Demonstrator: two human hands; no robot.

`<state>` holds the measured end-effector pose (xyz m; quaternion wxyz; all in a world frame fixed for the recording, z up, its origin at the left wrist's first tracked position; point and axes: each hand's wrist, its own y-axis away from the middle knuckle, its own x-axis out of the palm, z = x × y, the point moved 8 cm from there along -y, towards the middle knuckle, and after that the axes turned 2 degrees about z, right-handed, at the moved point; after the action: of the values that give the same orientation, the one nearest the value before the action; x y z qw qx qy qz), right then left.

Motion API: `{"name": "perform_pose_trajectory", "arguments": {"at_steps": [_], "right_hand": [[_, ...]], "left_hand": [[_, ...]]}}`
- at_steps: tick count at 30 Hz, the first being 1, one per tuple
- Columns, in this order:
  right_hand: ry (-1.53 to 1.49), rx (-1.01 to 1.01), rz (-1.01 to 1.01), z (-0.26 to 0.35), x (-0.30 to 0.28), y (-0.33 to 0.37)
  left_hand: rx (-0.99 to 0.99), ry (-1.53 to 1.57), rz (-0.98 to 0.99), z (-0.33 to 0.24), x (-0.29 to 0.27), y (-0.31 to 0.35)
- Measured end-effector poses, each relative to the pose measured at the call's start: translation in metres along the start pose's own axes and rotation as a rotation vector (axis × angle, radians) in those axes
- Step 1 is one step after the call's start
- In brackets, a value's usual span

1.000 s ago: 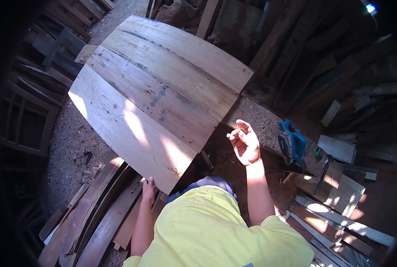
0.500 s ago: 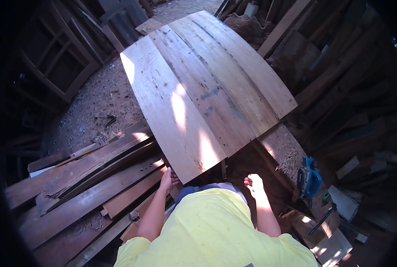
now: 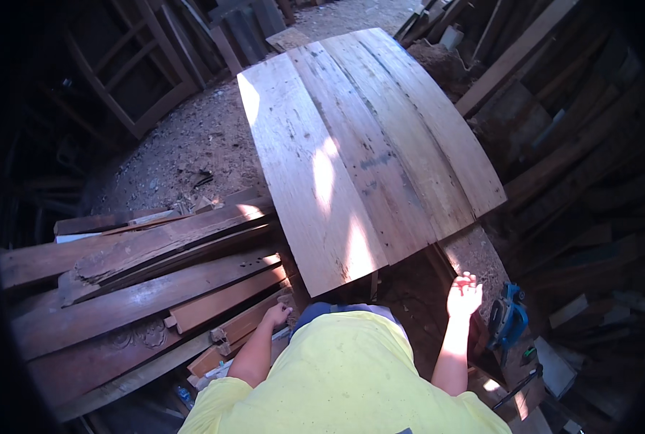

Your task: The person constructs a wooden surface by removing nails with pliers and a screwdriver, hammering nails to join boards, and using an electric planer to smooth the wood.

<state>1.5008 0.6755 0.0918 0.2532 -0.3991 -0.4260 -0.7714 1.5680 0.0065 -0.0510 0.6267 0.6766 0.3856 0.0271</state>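
A wide wooden panel [image 3: 380, 159] of several planks lies in front of me, with dark stains and patches of sunlight on its face. My left hand [image 3: 277, 314] hovers by the panel's near left corner, apart from it, beside the stacked boards. Its fingers are curled in and no object shows in them. My right hand [image 3: 465, 295] is raised to the right of the panel's near edge, palm up, its fingers loosely bent and nothing in them. Close to that hand, a blue electric planer [image 3: 509, 318] rests on a bench plank [image 3: 481, 253] strewn with shavings.
Long boards [image 3: 141, 296] are stacked at my left. A black bar-like tool [image 3: 519, 387] lies below the planer. More timber [image 3: 590, 173] leans along the right side. At the far left stands a wooden frame [image 3: 138, 65] above ground covered in wood chips [image 3: 185, 152].
My left hand has drawn back from the panel's near corner, its fingers curling in. The right hand has moved right and up, toward the planer. The whole view has shifted slightly.
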Motion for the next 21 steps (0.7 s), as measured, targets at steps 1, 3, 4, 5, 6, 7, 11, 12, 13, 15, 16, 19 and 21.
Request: {"name": "perform_pose_trajectory", "arguments": {"at_steps": [1,3,4,5,6,7,11,12,13,15,16,19,21], "right_hand": [[0.206,-0.109,-0.100,0.028,-0.014,-0.013],[0.455,0.006,-0.163,0.009,-0.002,-0.024],[0.547,0.092,-0.056,0.000,-0.004,-0.038],[0.596,0.213,-0.105,-0.032,-0.008,-0.041],[0.716,0.380,-0.191,-0.049,-0.026,-0.046],[0.786,0.397,-0.236,-0.056,-0.039,-0.050],[0.856,0.517,-0.286,-0.141,-0.042,-0.047],[0.782,0.549,-0.235,-0.163,-0.038,-0.050],[0.710,0.504,-0.210,-0.174,-0.039,-0.059],[0.703,0.370,-0.273,-0.178,-0.050,-0.076],[0.732,0.334,-0.234,-0.169,-0.057,-0.088],[0.876,0.382,-0.185,-0.181,-0.054,-0.079],[0.911,0.399,-0.173,-0.175,-0.051,-0.083]], "left_hand": [[0.028,0.028,-0.016,-0.016,-0.003,-0.001],[0.053,0.079,-0.059,-0.033,-0.012,0.001],[0.074,0.103,-0.063,-0.045,-0.017,0.000],[0.072,0.136,-0.082,-0.044,-0.021,0.000],[0.090,0.168,-0.083,-0.057,-0.020,0.000],[0.113,0.214,-0.094,-0.070,-0.022,-0.001],[0.060,0.687,-0.049,-0.099,-0.028,-0.002],[0.041,0.870,-0.044,-0.104,-0.030,-0.001],[0.039,1.047,-0.026,-0.117,-0.031,-0.002],[0.133,1.164,-0.002,-0.155,-0.036,0.004],[0.187,1.219,0.025,-0.177,-0.037,0.009],[0.184,1.132,0.010,-0.156,-0.033,0.015],[0.230,1.117,0.090,-0.161,-0.037,0.016]]}}
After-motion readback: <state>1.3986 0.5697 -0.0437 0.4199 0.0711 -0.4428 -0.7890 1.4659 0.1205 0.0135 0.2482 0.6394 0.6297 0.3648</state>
